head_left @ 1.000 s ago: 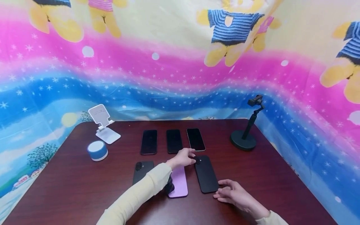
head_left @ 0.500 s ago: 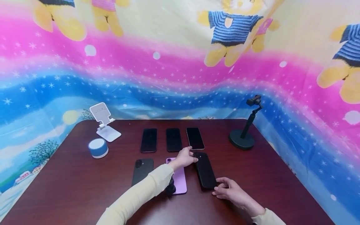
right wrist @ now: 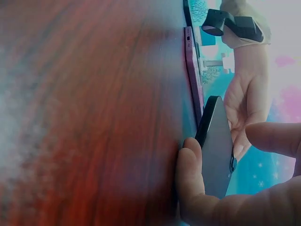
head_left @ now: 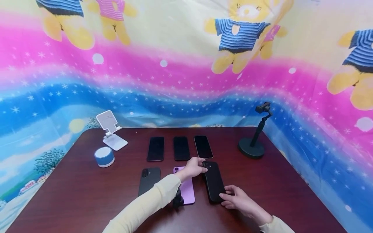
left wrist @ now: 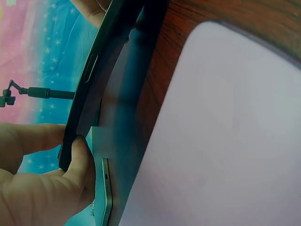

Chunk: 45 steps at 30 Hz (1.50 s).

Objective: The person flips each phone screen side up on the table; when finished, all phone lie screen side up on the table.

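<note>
Evenly black, round-cornered, the tilted phone [head_left: 214, 183]

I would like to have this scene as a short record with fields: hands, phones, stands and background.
Left hand: pinches the black phone near its upper left corner
Right hand: holds the same phone at its lower right corner
Also in near row: dark grey phone and lilac phone, both partly covered by the left sleeve
Far row: three dark-screened phones, side by side
Left end: white stand, blue-and-white cylinder
Right end: black stand
Background: bear-print cloth
</note>
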{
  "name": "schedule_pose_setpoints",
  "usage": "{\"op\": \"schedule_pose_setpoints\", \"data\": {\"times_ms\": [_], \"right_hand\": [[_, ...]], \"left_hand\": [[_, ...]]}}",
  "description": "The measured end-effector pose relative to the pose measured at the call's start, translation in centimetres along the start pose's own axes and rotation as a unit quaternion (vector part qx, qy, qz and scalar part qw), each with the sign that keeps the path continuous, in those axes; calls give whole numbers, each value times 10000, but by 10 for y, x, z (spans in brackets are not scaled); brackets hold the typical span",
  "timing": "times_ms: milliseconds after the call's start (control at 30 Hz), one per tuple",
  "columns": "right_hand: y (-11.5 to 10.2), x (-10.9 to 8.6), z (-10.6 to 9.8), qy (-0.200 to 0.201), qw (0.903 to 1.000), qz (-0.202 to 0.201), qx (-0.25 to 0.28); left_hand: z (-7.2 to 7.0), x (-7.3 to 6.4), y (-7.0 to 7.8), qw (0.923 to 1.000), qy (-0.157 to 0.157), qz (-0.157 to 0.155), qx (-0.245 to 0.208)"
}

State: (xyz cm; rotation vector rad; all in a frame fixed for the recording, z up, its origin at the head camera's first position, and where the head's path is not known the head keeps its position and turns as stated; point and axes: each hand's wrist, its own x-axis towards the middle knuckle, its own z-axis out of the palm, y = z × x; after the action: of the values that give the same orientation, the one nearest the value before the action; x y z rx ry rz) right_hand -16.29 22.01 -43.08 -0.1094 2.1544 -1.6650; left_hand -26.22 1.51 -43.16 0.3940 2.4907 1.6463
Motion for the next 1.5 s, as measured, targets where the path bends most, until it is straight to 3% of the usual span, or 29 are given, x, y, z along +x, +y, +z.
{"op": "schedule_pose_setpoints", "data": {"times_ms": [267,600,800,1067,1333,1500], "right_hand": [[-7,4,11,410,9970,79,-649],[-14,12,23,1179,9822,172,-1453],[-19,15,26,1254,9775,338,-1665],[-14,16,22,1110,9794,180,-1676],[-11,19,11,392,9926,95,-1150],[-12,20,4,-71,9967,121,-799]], "left_hand": [[1,-6,5,9904,-327,-107,-1338],[1,-8,13,9831,-348,-190,-1788],[0,-7,12,9838,-392,-128,-1742],[0,-9,14,9793,-681,-5,-1906],[1,-7,8,9766,-1216,242,-1756],[0,-4,4,9662,-1617,155,-2001]]}}
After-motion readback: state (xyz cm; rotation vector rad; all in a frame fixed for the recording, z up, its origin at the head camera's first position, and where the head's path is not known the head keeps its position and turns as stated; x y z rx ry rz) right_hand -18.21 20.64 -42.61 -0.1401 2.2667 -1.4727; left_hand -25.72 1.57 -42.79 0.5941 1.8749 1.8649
